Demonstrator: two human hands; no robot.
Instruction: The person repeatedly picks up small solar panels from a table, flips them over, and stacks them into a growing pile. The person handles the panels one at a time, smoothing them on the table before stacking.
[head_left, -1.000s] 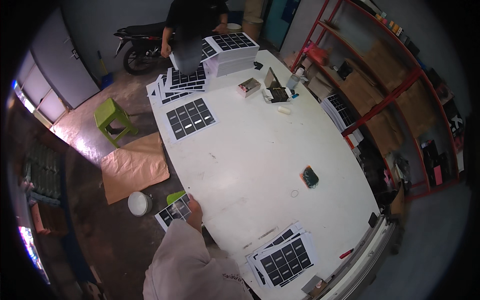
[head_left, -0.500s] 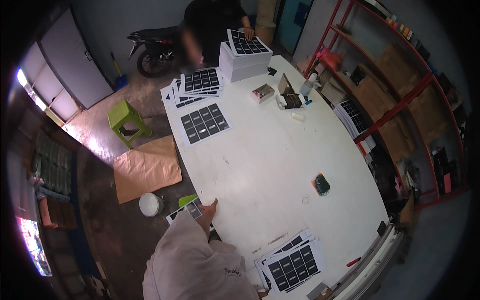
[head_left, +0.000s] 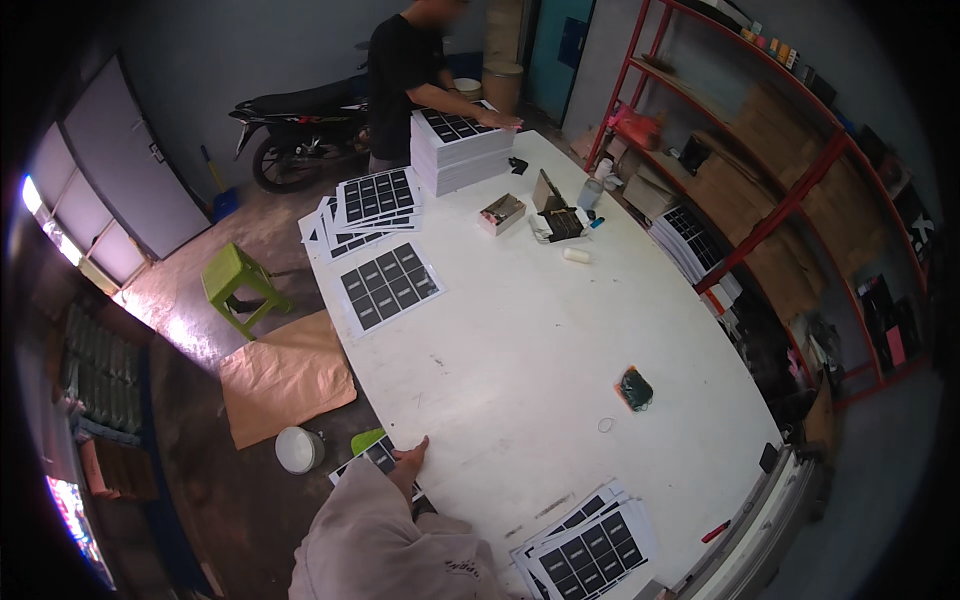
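Observation:
My left hand (head_left: 407, 466) is at the left edge of the white table (head_left: 500, 380), at the end of a beige sleeve (head_left: 370, 540). It grips a printed sheet (head_left: 378, 456) of dark rectangles that sticks out past the edge; my forearm covers part of it. A loose pile of similar printed sheets (head_left: 592, 553) lies on the table to the right of my sleeve, its corners fanned unevenly. My right hand does not show; the sleeve and the lower picture edge hide that area.
Across the table a person (head_left: 400, 80) lays a hand on a tall paper stack (head_left: 462, 165). Fanned sheets (head_left: 375, 200), a single sheet (head_left: 390, 288), a small box (head_left: 501, 214), a sponge (head_left: 634, 388) and a red pen (head_left: 715, 531) lie around. A green stool (head_left: 240, 280) and white bucket (head_left: 299, 450) stand left.
The person opposite has straightened up, and the stack's tilted top sheet now lies flat under their hand. My view has shifted slightly. My left hand keeps its place at the edge with the sheet.

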